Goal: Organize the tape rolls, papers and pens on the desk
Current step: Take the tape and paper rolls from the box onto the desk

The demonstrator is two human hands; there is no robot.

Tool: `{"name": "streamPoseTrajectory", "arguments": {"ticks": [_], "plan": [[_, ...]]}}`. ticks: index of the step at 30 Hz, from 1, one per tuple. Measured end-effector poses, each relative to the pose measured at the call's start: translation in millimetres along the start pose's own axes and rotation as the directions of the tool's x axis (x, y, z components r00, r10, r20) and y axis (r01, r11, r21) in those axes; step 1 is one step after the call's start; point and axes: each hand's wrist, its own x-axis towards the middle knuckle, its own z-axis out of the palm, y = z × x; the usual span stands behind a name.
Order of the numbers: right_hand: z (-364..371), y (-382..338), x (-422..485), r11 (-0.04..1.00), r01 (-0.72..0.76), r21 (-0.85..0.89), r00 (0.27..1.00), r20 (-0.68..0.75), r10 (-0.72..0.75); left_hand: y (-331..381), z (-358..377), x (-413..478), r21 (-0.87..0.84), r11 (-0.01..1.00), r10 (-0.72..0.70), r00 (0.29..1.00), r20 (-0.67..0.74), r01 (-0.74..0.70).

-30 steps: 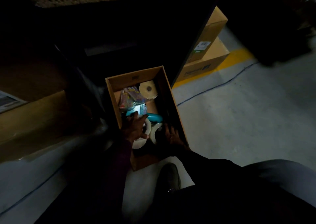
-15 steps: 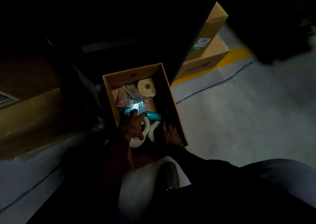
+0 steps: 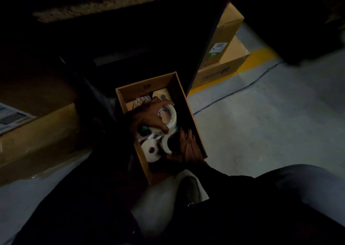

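clear tape roll (image 3: 174,115) on edge; white roll (image 3: 147,152) flat in box (image 3: 145,87).

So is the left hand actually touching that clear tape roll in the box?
Touching. The head view shows the left hand with fingers and thumb curled round the clear tape roll in the cardboard box.

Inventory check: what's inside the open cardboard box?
Left hand grips a clear tape roll, right hand touches a second roll; a white roll, tan roll, colourful packet. Hands hide whatever lies beneath.

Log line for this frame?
left hand: grips clear tape roll | right hand: on second tape roll, grip unclear | site: cardboard box
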Motion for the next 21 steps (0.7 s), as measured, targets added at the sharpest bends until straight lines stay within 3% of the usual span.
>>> {"name": "streamPoseTrajectory", "arguments": {"ticks": [3,7,9,16,21], "plan": [[-21.4,-2.9,-2.4,0.995,0.019,0.095,0.994,-0.113,-0.008,12.0,-15.9,-19.0,-0.214,0.976,0.024,0.999,-0.041,-0.033],[-80.5,-0.9,5.1,0.896,-0.074,0.439,0.995,-0.027,0.095,40.6,-37.7,-53.6,-0.418,0.907,-0.008,0.989,-0.145,-0.054],[-111.7,-0.1,8.3,0.856,-0.075,0.511,0.994,-0.028,0.104,55.8,-49.5,-74.4,-0.448,0.89,-0.003,0.982,-0.187,-0.082],[-222.6,-12.1,17.6,0.829,0.012,0.559,0.99,-0.126,0.071,113.4,-85.7,-168.6,-0.371,0.909,0.025,0.912,-0.409,-0.191],[-320.5,-31.3,18.4,0.828,0.222,0.515,0.937,-0.347,-0.036,163.5,-118.5,-230.8,-0.228,0.938,0.092,0.823,-0.56,-0.26]]}}
